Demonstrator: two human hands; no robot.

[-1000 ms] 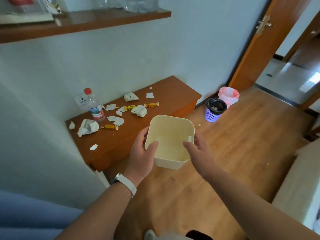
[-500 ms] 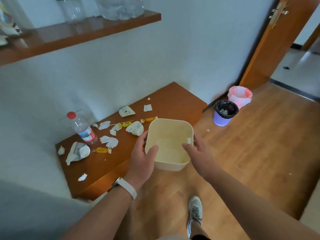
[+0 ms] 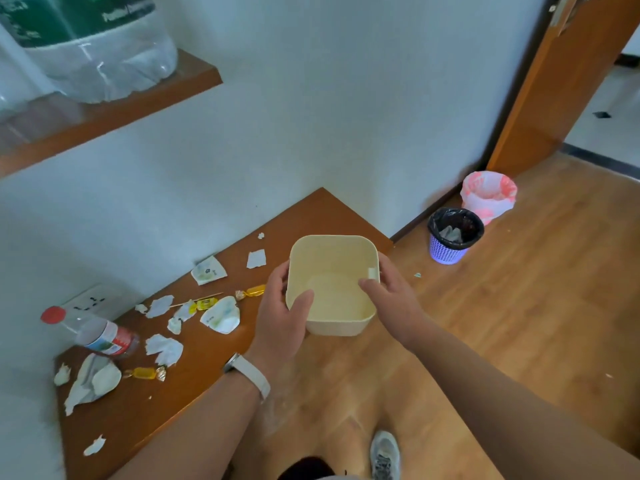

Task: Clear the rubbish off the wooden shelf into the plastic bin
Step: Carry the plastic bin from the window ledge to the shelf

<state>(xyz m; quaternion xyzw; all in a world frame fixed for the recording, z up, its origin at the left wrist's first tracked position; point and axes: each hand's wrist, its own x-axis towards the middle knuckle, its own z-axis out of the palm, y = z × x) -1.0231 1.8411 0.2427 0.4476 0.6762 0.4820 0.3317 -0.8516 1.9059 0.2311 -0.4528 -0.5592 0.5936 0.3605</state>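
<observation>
White walls meet a wood-plank floor in the head view, and a low wooden shelf (image 3: 214, 368) runs along the wall. Both hands hold a cream plastic bin (image 3: 332, 296) in the air by the shelf's near edge. The left hand (image 3: 280, 317) has its grip closed on the bin's left wall, thumb inside. The right hand (image 3: 391, 303) grips the right wall the same way. Left of the bin, torn paper (image 3: 164, 348), wrapped sweets (image 3: 145, 373) and a red-capped bottle (image 3: 100, 336) lie on the shelf. Right of the bin, a purple basket (image 3: 453, 244) stands on the floor.
</observation>
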